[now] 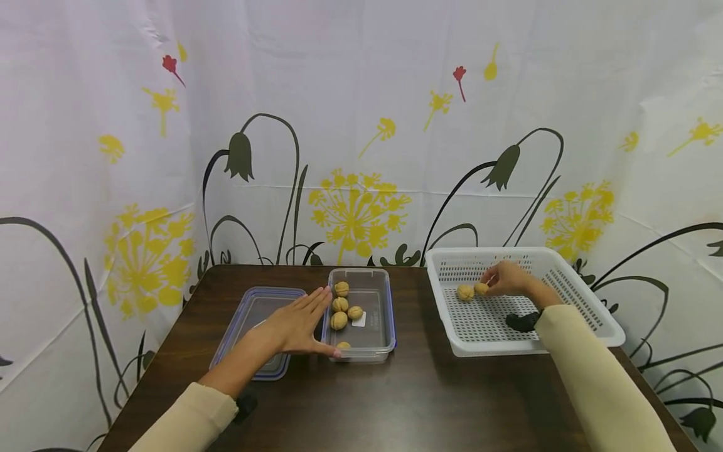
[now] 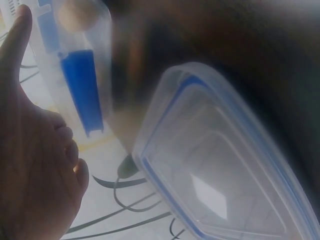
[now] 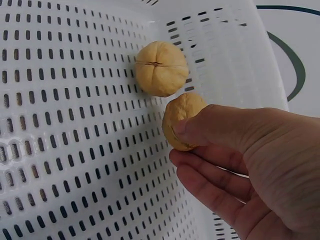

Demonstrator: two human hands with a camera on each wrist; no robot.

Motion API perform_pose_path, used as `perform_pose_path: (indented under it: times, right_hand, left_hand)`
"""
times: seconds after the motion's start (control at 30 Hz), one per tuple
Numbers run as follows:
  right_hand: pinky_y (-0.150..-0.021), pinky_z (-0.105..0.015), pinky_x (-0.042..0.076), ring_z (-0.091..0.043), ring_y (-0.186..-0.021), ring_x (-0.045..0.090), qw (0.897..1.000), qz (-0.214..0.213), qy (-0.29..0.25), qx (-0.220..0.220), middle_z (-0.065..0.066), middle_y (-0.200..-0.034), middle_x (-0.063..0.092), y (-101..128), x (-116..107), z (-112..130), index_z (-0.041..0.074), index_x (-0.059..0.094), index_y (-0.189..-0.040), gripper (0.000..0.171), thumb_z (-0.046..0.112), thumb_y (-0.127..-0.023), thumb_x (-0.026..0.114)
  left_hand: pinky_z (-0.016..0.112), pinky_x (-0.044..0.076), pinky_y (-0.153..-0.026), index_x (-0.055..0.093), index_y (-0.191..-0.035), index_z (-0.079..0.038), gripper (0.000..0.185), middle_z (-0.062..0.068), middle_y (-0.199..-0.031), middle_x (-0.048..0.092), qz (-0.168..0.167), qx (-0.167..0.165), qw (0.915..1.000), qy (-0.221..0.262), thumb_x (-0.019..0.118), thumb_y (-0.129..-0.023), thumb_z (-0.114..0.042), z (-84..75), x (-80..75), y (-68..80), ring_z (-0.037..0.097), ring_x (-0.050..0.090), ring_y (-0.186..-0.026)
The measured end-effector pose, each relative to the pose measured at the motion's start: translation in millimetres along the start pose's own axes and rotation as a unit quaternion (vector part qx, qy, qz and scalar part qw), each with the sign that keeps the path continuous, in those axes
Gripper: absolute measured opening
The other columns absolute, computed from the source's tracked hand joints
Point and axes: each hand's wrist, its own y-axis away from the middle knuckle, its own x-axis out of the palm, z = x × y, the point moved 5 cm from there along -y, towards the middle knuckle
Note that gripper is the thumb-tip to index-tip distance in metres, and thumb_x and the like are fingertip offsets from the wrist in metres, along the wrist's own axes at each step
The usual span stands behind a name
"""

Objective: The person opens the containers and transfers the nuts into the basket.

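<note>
In the white perforated basket (image 1: 525, 347), my right hand (image 1: 506, 279) pinches a walnut (image 3: 186, 106) between thumb and fingers. A second walnut (image 3: 161, 70) lies beside it on the basket floor. My left hand (image 1: 296, 322), fingers extended, rests along the left side of a clear plastic container (image 1: 377, 314), its thumb by the near left corner. Several walnuts (image 1: 339, 304) are inside that container, mostly along its left side. The left wrist view shows the container's blue latch (image 2: 82, 92) hanging down near the left palm.
A clear lid with a blue seal (image 1: 254, 311) lies on the dark wooden table (image 1: 407, 402), partly under the left forearm and hand. Behind the table hangs a white curtain (image 1: 361, 94) with a flower print. The basket stands at the table's right side.
</note>
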Motion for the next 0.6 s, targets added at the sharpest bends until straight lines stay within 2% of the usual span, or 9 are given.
perform_pose_path:
  times: [0.23,0.6]
  right_hand:
    - [-0.079,-0.04,0.061,-0.025,-0.091,0.073,1.0,0.019,0.002,0.022,-0.014,-0.097,0.079,2.6,5.1,-0.5,-0.002,0.077,-0.101,0.026,0.01,-0.08,0.088]
    - [-0.084,-0.044,0.062,-0.028,-0.092,0.073,1.0,0.01,-0.015,-0.005,-0.016,-0.099,0.078,5.0,-3.2,3.5,-0.009,0.075,-0.107,0.035,0.011,-0.083,0.09]
  left_hand:
    - [0.055,0.023,-0.13,0.017,-0.167,0.003,0.128,0.02,-0.176,0.011,0.001,0.0,1.0,-0.001,0.063,-0.085,-0.084,-1.2,-1.5,0.6,0.035,0.014,-0.163]
    - [0.053,0.022,-0.13,0.017,-0.168,0.003,0.129,0.02,-0.177,0.011,0.003,-0.002,1.0,0.002,0.063,-0.085,-0.085,-0.4,-0.8,-0.2,0.035,0.014,-0.163]
